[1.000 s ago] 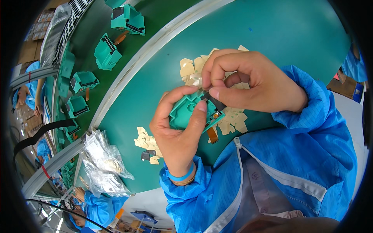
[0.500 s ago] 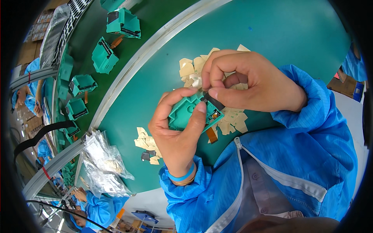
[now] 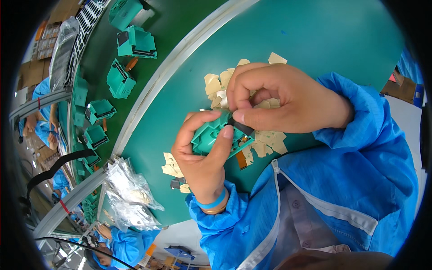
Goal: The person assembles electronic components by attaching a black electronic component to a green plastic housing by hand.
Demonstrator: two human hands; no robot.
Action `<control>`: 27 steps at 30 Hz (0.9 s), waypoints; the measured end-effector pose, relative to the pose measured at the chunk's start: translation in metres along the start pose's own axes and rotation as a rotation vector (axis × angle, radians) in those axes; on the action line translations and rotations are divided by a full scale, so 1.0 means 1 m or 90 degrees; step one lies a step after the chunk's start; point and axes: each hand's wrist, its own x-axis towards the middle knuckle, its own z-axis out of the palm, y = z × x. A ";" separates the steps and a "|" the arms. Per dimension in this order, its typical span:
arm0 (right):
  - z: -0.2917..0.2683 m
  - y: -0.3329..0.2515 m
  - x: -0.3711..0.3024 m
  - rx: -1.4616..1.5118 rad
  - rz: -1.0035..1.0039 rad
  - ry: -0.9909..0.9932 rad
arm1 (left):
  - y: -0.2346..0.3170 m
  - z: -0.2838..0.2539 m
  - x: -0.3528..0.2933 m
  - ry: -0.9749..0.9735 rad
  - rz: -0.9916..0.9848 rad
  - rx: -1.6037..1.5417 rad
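— Green worktable (image 3: 315, 40), curved rim, with a pale rail (image 3: 180, 67) running along its far edge. What lies beyond the rail?

— Darker green belt (image 3: 101, 49). A row of green plastic housings (image 3: 119, 81) sits on it, each well apart from the next. Other workers in blue sleeves (image 3: 42, 90) sit at the far left.

— And the person's own hands?

— Left hand (image 3: 202, 153) is clamped on a small green plastic part (image 3: 211, 135), held above the table in front of the chest. Thumb lies over the part's top face, fingers wrap under it. Blue wristband (image 3: 211, 202) on that wrist.

— Right hand?

— Right hand (image 3: 279, 99) comes in from the right, fingers curled, thumb and forefinger pinched together on a small black piece (image 3: 240, 128) at the upper right corner of the green part. Touching it, not apart.

— Anything hanging off the part?

— Short orange strip (image 3: 242, 159) sticks out below it, near the zip of the blue coat (image 3: 337, 189).

— What is on the table around the hands?

— Heap of tan paper scraps (image 3: 216, 83) under and behind the right hand, more scraps (image 3: 171, 166) left of the left wrist. One small dark bit (image 3: 175, 183) lies among those. Clear plastic bags (image 3: 128, 189) sit crumpled at the table's near left edge.
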 end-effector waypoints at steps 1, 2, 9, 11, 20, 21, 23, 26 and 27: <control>-0.004 -0.001 -0.001 -0.007 0.010 -0.020 | -0.001 0.002 0.001 -0.004 -0.002 0.008; -0.008 -0.002 -0.001 -0.012 0.020 -0.041 | -0.003 0.003 0.002 -0.016 0.030 -0.026; -0.025 -0.012 -0.012 0.059 0.042 -0.052 | -0.024 0.004 0.009 -0.131 0.114 -0.101; -0.034 -0.021 -0.015 0.078 0.167 -0.116 | -0.026 0.010 0.010 -0.138 0.114 -0.096; -0.055 -0.021 -0.025 0.019 0.174 -0.089 | -0.030 0.046 0.015 -0.124 0.101 -0.139; -0.055 -0.020 -0.026 0.023 0.173 -0.087 | -0.029 0.052 0.015 -0.098 0.101 -0.153; -0.056 -0.018 -0.027 0.025 0.159 -0.079 | -0.030 0.055 0.015 -0.101 0.093 -0.155; -0.056 -0.018 -0.028 0.048 0.175 -0.078 | -0.030 0.055 0.016 -0.102 0.087 -0.159; -0.057 -0.018 -0.028 0.049 0.175 -0.078 | -0.030 0.056 0.016 -0.099 0.089 -0.160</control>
